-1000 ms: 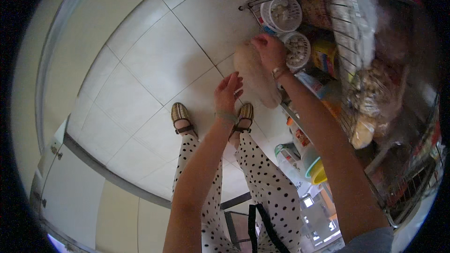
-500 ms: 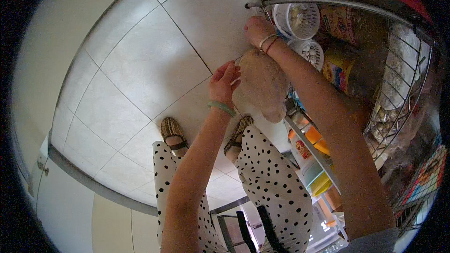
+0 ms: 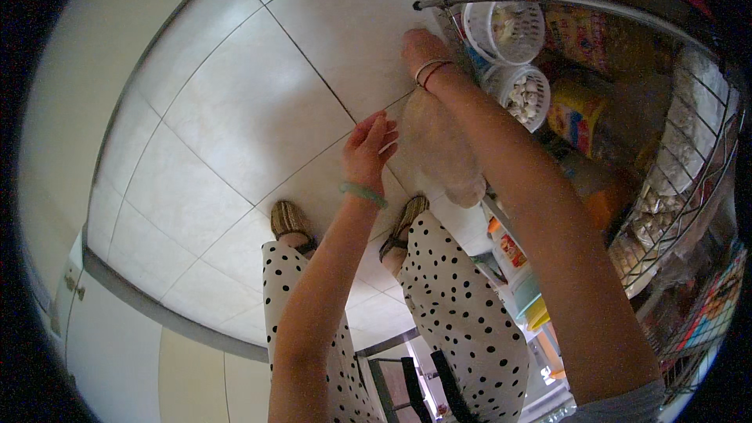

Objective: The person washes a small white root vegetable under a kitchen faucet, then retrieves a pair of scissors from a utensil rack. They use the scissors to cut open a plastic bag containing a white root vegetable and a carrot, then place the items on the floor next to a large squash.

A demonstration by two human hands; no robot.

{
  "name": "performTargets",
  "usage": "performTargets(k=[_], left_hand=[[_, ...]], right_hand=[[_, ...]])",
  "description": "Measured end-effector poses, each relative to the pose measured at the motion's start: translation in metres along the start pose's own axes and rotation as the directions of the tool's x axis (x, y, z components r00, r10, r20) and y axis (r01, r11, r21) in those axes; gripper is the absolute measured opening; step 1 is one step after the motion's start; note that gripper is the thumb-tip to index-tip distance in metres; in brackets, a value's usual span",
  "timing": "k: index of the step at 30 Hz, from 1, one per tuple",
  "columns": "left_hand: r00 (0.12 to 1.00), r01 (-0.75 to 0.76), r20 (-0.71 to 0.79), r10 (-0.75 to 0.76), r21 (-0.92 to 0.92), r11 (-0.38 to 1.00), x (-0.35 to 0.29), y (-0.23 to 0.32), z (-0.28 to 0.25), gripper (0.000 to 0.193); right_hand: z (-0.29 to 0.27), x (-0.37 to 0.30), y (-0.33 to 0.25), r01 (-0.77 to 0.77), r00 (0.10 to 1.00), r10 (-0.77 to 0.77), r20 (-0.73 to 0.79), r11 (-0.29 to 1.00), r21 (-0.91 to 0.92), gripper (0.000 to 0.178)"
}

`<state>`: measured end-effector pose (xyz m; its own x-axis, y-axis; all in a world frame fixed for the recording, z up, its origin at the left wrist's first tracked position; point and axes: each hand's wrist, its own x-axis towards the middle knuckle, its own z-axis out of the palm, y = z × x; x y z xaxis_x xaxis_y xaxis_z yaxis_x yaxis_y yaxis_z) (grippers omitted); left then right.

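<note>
Beside the wire rack [image 3: 701,180], my right hand [image 3: 425,51] is closed, its fingers turned away, so what they grip is hidden. A cloudy, translucent plastic bag [image 3: 442,145] hangs just below that wrist. Its top lies out of sight behind the wrist, so I cannot tell whether the hand holds it. To the left of the bag, apart from it, my left hand [image 3: 370,147] hovers over the floor with loosely bent fingers. Gaps show between the fingers, and nothing is visible in them.
On the rack stand two white perforated baskets; the nearer basket [image 3: 546,88] has garlic-like white pieces in it. A yellow packet [image 3: 576,121] lies beside them. Lower down are an orange-and-white container [image 3: 509,244] and a yellow item [image 3: 537,314]. White cabinets [image 3: 110,337] line the lower left.
My right hand has shifted slightly left, away from the rack, and its wrist now covers the bag's top. My left hand has drawn down and left, farther from the bag.
</note>
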<state>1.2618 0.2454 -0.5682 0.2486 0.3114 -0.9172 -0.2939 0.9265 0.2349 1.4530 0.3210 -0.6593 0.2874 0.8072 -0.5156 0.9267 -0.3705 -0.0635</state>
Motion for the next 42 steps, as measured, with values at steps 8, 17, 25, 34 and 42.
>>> performTargets(k=[8, 17, 25, 34, 42], left_hand=[[0.999, -0.011, 0.053, 0.009, 0.042, 0.999, -0.013, 0.006, 0.004, 0.029], [0.992, 0.018, 0.121, -0.022, 0.038, 0.999, -0.101, 0.026, 0.001, 0.032], [0.973, 0.171, 0.155, -0.171, 0.014, 0.985, -0.233, 0.02, -0.01, 0.03], [0.995, -0.001, 0.09, -0.032, 0.345, 0.938, -0.354, -0.003, -0.032, 0.021], [0.934, -0.353, 0.253, 0.253, 0.771, 0.53, -0.418, -0.101, -0.071, 0.016]], right_hand=[[-0.037, -0.016, -0.009, -0.055, 0.997, 0.051, 0.056, 0.996, 0.065, 0.016], [-0.129, -0.215, -0.067, -0.107, 0.994, 0.063, 0.089, 0.427, 0.898, 0.016], [-0.178, -0.346, -0.085, -0.014, 0.986, 0.134, -0.094, 0.641, 0.767, 0.015], [-0.19, -0.488, -0.128, -0.207, 0.931, 0.357, 0.073, 0.353, 0.912, 0.011], [-0.18, -0.628, -0.096, -0.358, 0.863, 0.044, 0.504, -0.65, 0.67, 0.027]])
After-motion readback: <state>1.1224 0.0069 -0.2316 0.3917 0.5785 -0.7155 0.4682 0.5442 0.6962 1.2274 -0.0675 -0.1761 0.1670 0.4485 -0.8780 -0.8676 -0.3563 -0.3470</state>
